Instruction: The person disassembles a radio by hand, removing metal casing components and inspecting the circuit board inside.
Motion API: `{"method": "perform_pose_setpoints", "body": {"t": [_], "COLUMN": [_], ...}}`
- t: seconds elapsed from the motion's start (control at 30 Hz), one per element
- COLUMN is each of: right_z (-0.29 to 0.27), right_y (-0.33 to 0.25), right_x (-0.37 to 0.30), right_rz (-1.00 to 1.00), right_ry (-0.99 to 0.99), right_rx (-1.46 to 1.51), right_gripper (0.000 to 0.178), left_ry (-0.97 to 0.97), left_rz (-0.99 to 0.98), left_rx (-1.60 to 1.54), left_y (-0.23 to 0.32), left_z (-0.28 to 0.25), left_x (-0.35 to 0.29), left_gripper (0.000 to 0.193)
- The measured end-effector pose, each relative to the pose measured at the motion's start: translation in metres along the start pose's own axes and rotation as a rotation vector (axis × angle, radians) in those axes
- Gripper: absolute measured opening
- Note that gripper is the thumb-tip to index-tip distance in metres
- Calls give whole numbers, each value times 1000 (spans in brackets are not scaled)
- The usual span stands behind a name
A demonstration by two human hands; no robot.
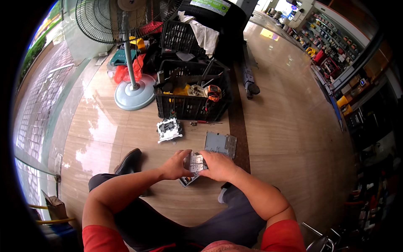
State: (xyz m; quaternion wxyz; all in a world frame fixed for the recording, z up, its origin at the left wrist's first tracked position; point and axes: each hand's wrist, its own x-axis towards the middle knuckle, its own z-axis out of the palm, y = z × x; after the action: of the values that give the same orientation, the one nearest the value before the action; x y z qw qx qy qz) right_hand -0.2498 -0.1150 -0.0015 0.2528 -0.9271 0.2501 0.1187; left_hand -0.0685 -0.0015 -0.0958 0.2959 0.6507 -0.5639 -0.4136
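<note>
Between my hands is a pale metal part with slots and cutouts (196,162), gripped at its two sides. My left hand (175,164) curls around its left edge, and my right hand (219,165) closes on its right edge. Just below it, a grey metal casing (189,179) shows partly; whether the two are joined I cannot tell. Beyond my right hand a flat grey metal panel (218,142) lies on the floor. Farther left rests a white frame with a dark mechanism inside (168,129). A red-handled screwdriver (203,122) lies beyond the panel.
A black crate (191,107) of tools, with an orange multimeter (213,93), stands ahead. Left of it is a standing fan on a round base (135,94). Behind are tyres (210,9). My black shoe (129,161) is left of the work. Stocked shelves (331,38) line the far right.
</note>
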Motion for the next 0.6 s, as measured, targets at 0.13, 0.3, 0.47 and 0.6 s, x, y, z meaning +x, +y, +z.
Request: {"method": "perform_pose_setpoints", "body": {"t": [0.13, 0.3, 0.47, 0.6], "right_z": [-3, 0, 2, 4], "right_y": [-2, -2, 0, 2], "right_x": [-1, -1, 2, 2], "right_rz": [15, 10, 17, 11], "right_ry": [-20, -14, -28, -13], "right_rx": [-10, -18, -11, 3], "right_gripper": [65, 63, 61, 60], "left_ry": [-11, -21, -5, 1], "left_rz": [-15, -17, -20, -11], "left_rx": [23, 35, 42, 36], "left_y": [3, 3, 0, 0], "left_z": [-1, 0, 1, 1], "left_x": [-1, -1, -1, -1], "left_gripper": [101, 100, 100, 99]}}
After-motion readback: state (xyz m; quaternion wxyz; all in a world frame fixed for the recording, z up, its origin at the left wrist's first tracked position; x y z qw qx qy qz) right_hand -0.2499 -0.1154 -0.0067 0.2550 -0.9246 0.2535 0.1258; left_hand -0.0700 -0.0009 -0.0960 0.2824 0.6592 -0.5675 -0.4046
